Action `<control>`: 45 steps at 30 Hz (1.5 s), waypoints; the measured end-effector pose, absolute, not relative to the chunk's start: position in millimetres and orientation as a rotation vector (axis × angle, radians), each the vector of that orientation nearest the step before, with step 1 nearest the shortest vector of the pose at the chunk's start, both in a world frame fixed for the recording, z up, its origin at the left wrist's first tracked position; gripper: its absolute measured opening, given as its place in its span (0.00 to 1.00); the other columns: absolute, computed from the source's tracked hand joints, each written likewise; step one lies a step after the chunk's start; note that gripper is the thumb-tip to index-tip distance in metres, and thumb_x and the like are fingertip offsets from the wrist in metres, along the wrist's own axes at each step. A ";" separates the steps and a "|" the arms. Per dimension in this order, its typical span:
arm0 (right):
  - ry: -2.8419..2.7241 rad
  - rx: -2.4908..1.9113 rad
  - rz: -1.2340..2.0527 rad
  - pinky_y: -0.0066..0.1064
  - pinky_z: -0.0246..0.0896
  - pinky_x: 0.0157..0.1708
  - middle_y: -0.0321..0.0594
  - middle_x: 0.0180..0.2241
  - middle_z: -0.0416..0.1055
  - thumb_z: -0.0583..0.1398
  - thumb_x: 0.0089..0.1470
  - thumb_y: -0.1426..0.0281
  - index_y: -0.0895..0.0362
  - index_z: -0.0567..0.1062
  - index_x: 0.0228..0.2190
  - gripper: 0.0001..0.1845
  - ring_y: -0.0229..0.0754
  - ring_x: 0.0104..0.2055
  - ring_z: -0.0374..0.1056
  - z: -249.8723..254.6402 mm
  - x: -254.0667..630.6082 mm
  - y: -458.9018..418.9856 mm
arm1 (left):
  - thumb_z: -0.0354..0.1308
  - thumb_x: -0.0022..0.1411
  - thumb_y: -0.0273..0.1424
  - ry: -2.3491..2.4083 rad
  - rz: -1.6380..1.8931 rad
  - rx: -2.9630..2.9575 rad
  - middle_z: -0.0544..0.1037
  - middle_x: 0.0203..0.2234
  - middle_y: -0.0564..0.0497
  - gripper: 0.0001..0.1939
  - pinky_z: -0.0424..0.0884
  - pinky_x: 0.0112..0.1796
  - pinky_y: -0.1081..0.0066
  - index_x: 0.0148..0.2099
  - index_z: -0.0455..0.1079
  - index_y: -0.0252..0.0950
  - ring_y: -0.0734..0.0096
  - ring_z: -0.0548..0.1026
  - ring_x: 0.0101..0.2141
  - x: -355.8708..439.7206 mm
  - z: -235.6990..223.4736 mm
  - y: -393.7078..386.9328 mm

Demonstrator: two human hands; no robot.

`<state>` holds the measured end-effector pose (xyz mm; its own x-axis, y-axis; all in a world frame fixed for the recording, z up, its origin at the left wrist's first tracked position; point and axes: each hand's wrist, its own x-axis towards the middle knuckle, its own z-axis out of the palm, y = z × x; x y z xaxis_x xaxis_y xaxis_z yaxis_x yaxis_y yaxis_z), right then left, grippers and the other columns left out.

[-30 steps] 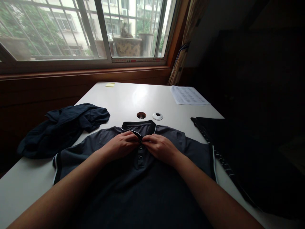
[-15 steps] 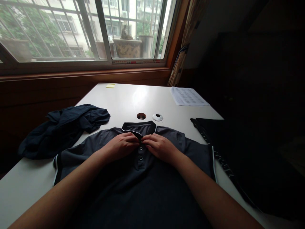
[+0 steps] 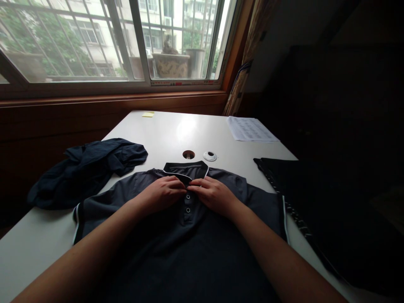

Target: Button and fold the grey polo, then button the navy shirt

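Note:
A dark grey polo shirt point(image 3: 189, 248) lies spread front up, its collar point(image 3: 198, 168) black with white piping and pointing away from me. My left hand point(image 3: 164, 192) pinches the placket just under the collar. From the other side, my right hand point(image 3: 213, 195) grips the same spot, its fingertips meeting those of the left. Below the fingers, two ringed buttons point(image 3: 188, 203) show on the placket. Whatever button or buttonhole is between the fingertips is hidden.
On the white table point(image 3: 164, 130), a crumpled dark blue garment point(image 3: 91, 172) lies left and black clothing point(image 3: 315, 210) right. Beyond the collar are a round cable hole point(image 3: 188, 155) and its cap point(image 3: 210, 156). Papers point(image 3: 251, 128) and a yellow sticky note point(image 3: 148, 114) lie farther back.
The view has shifted very slightly. Both hands stay at the top of the placket; the right fingers have moved a little, now covering the uppermost button area.

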<state>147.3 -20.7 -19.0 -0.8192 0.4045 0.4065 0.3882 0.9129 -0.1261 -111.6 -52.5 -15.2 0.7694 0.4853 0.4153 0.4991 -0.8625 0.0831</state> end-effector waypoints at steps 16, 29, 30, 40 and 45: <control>-2.616 -0.594 0.147 0.40 0.70 0.48 0.41 0.52 0.75 0.59 0.59 0.79 0.50 0.77 0.51 0.21 0.44 0.45 0.71 -15.6 148.3 -19.3 | 0.54 0.69 0.27 -0.870 -0.581 -2.907 0.77 0.42 0.47 0.13 0.75 0.46 0.64 0.53 0.74 0.37 0.66 0.75 0.41 -110.2 -13.0 -56.1; -2.596 -0.593 0.207 0.41 0.69 0.48 0.42 0.51 0.74 0.61 0.57 0.78 0.51 0.78 0.48 0.18 0.46 0.46 0.70 -14.2 149.6 -23.1 | 0.53 0.69 0.26 -0.846 -0.594 -2.893 0.77 0.41 0.47 0.13 0.75 0.46 0.64 0.52 0.74 0.37 0.67 0.75 0.42 -110.1 -15.3 -54.1; -2.601 -0.590 0.200 0.41 0.69 0.48 0.43 0.51 0.74 0.61 0.57 0.78 0.51 0.78 0.47 0.18 0.46 0.46 0.70 -13.5 149.6 -23.0 | 0.54 0.69 0.26 -0.839 -0.592 -2.896 0.78 0.41 0.47 0.13 0.75 0.46 0.64 0.53 0.74 0.37 0.66 0.75 0.43 -110.4 -15.0 -54.2; -2.655 -0.559 0.081 0.42 0.70 0.48 0.44 0.52 0.74 0.61 0.58 0.78 0.51 0.78 0.49 0.19 0.46 0.45 0.71 -9.9 150.8 -23.1 | 0.52 0.71 0.26 -0.920 -0.660 -2.895 0.77 0.42 0.45 0.11 0.76 0.46 0.64 0.51 0.72 0.34 0.67 0.75 0.42 -107.2 -10.7 -57.7; -2.648 -0.550 0.068 0.41 0.71 0.48 0.44 0.53 0.74 0.61 0.57 0.77 0.50 0.79 0.48 0.18 0.46 0.46 0.72 -12.3 152.7 -23.0 | 0.51 0.70 0.24 -0.896 -0.643 -2.847 0.76 0.43 0.44 0.14 0.76 0.46 0.62 0.54 0.71 0.34 0.65 0.75 0.43 -105.5 -13.0 -57.6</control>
